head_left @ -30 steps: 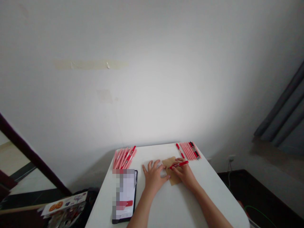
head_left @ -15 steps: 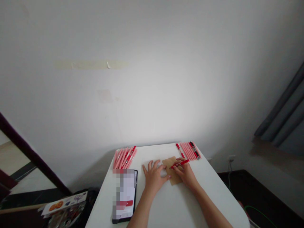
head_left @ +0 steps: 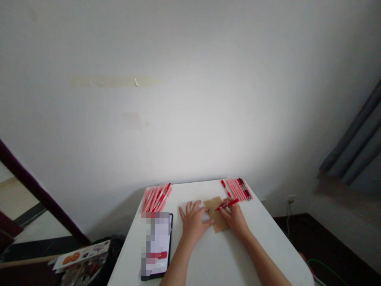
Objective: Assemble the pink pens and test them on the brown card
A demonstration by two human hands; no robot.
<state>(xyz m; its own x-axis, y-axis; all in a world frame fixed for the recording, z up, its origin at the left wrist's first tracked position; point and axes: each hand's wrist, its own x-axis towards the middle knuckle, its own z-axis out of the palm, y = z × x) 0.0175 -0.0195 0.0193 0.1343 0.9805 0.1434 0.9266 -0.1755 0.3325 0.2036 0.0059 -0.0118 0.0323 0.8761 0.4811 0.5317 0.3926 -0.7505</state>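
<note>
Left of the brown paper (head_left: 219,223) on the bench (head_left: 220,258) I see phone (head_left: 163,267), pen pile (head_left: 156,198); left hand (head_left: 193,222) spread, touching its left edge. Right hand (head_left: 235,218) pinches a red pen (head_left: 233,202) over it; pen row (head_left: 235,188) beyond the paper's right. I'd say mid-work; no marks readable, can't tell done vs left.
</note>
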